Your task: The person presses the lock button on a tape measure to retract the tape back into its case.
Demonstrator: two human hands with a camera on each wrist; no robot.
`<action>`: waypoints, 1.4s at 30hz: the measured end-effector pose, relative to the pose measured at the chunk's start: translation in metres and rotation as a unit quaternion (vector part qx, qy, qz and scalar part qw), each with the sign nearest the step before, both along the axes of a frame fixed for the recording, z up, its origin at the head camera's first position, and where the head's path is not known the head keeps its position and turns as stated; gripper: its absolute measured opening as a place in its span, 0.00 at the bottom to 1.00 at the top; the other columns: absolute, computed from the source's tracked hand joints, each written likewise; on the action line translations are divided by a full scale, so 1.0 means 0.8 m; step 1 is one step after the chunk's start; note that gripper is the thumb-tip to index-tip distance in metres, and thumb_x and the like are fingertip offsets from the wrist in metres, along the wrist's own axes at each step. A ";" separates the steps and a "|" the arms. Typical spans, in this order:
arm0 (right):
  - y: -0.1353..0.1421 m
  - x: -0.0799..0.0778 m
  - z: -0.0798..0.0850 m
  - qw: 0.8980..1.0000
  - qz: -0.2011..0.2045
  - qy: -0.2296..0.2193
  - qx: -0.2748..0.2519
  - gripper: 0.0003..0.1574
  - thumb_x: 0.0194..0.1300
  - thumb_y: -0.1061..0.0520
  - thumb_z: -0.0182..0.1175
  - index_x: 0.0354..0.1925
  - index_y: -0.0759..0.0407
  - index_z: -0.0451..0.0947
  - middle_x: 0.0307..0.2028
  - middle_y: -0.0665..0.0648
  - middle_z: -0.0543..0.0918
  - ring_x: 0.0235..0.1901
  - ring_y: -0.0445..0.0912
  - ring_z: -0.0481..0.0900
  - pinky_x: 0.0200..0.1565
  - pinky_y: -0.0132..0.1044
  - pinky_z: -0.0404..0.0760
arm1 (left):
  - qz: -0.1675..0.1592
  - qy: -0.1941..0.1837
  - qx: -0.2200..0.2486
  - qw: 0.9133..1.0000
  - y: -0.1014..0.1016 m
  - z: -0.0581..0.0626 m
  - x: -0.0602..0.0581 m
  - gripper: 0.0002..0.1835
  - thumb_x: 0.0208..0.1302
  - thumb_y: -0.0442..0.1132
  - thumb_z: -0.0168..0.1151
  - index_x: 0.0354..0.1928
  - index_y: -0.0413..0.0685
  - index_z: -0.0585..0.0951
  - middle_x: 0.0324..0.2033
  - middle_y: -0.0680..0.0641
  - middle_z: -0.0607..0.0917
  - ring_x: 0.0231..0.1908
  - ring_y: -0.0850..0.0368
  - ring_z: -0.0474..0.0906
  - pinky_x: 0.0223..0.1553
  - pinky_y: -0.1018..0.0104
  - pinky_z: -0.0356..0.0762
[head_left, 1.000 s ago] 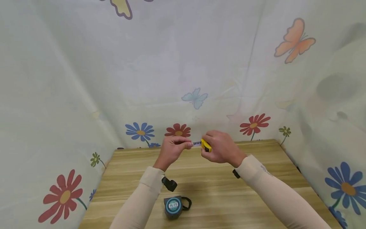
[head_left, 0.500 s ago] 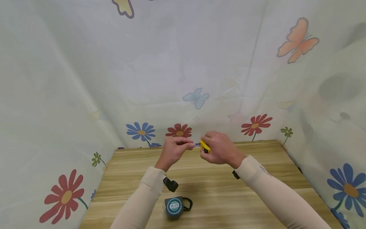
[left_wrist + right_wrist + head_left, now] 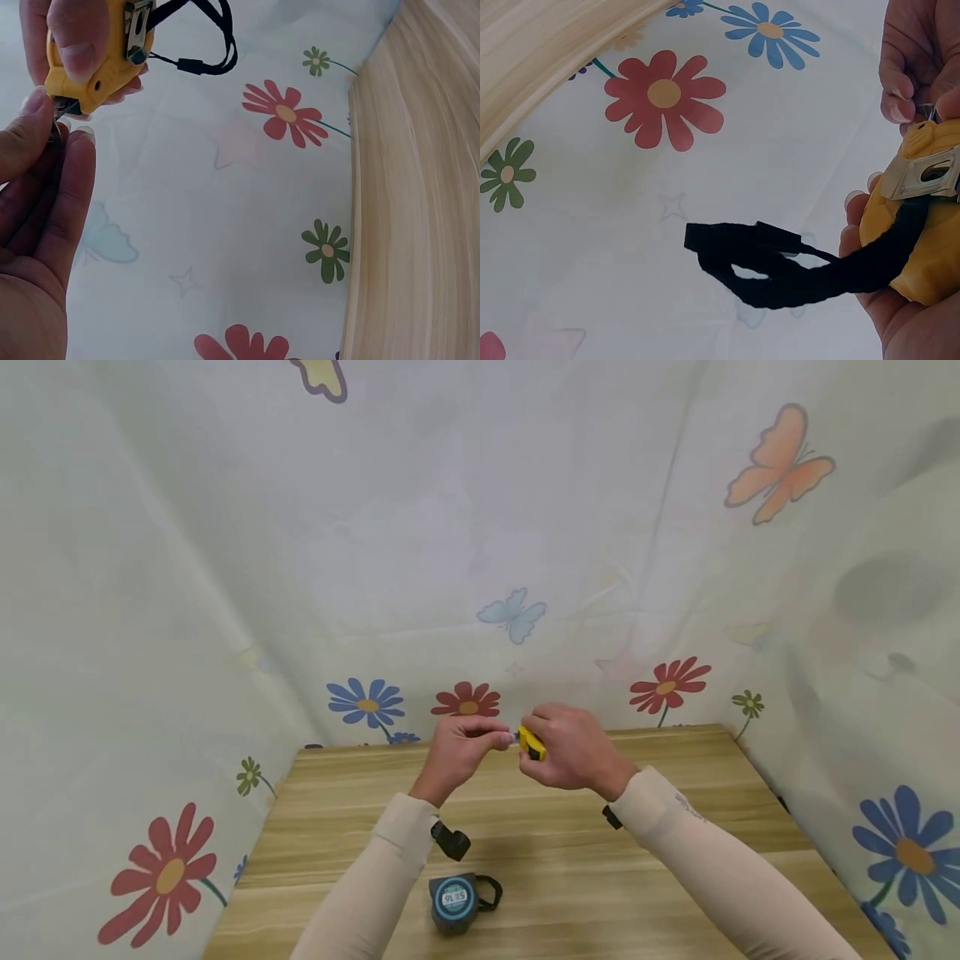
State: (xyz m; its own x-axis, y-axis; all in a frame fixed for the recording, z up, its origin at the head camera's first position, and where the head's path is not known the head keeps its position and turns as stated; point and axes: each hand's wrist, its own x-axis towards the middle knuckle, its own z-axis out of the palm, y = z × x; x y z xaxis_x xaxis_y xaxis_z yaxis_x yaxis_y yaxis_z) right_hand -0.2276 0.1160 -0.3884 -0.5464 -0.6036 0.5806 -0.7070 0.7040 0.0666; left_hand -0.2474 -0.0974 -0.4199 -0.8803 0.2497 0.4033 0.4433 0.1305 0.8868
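Observation:
My right hand point(image 3: 566, 747) grips a yellow tape measure point(image 3: 533, 743) above the far part of the table. From its mouth a very short bit of blade reaches my left hand point(image 3: 461, 752), whose thumb and fingers pinch the blade's end. In the left wrist view the yellow case point(image 3: 112, 64) sits right at the left fingertips. A metal belt clip point(image 3: 928, 176) and a black wrist strap point(image 3: 780, 270) show on the case in the right wrist view. The strap hangs loose.
A second tape measure point(image 3: 454, 903), dark grey with a blue ring and a black strap loop, lies on the wood-grain table point(image 3: 600, 877) near the front. A white curtain point(image 3: 420, 527) printed with flowers and butterflies surrounds the table on the far side and both flanks.
The gap between the hands has shrunk. The right hand has brought the yellow case leftward, and less blade shows than before. The grey tape measure has stayed put.

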 end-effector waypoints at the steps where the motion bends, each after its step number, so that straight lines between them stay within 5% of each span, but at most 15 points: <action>1: -0.001 0.000 0.000 1.000 0.001 0.000 0.001 0.14 0.56 0.47 0.70 0.33 0.54 0.80 0.28 0.49 0.79 0.27 0.42 0.72 0.28 0.32 0.76 | 0.002 -0.004 0.000 1.000 0.000 -0.001 0.000 0.06 0.65 0.38 0.74 0.40 0.43 0.93 0.38 0.42 0.93 0.36 0.60 0.89 0.43 0.66 0.88; 22: -0.002 0.004 -0.027 1.000 -0.008 0.026 0.013 0.17 0.56 0.45 0.71 0.34 0.54 0.81 0.29 0.50 0.79 0.26 0.42 0.73 0.27 0.32 0.77 | -0.009 -0.011 -0.024 1.000 0.007 -0.018 0.004 0.09 0.66 0.42 0.73 0.45 0.49 0.93 0.41 0.44 0.94 0.39 0.59 0.90 0.44 0.66 0.89; 31: 0.001 0.008 -0.054 0.999 -0.028 0.038 0.028 0.18 0.57 0.44 0.73 0.37 0.55 0.82 0.31 0.50 0.82 0.28 0.43 0.75 0.33 0.34 0.81 | -0.054 -0.018 -0.063 0.996 0.007 -0.034 0.017 0.14 0.68 0.46 0.71 0.54 0.54 0.90 0.51 0.49 0.92 0.49 0.56 0.91 0.50 0.67 0.88; 42: 0.000 0.006 -0.082 0.998 -0.033 0.045 0.013 0.18 0.58 0.45 0.73 0.38 0.56 0.82 0.33 0.51 0.82 0.31 0.45 0.78 0.39 0.39 0.84 | -0.054 -0.033 -0.087 0.994 0.013 -0.050 0.018 0.16 0.69 0.45 0.70 0.57 0.54 0.89 0.53 0.49 0.91 0.49 0.55 0.90 0.50 0.66 0.88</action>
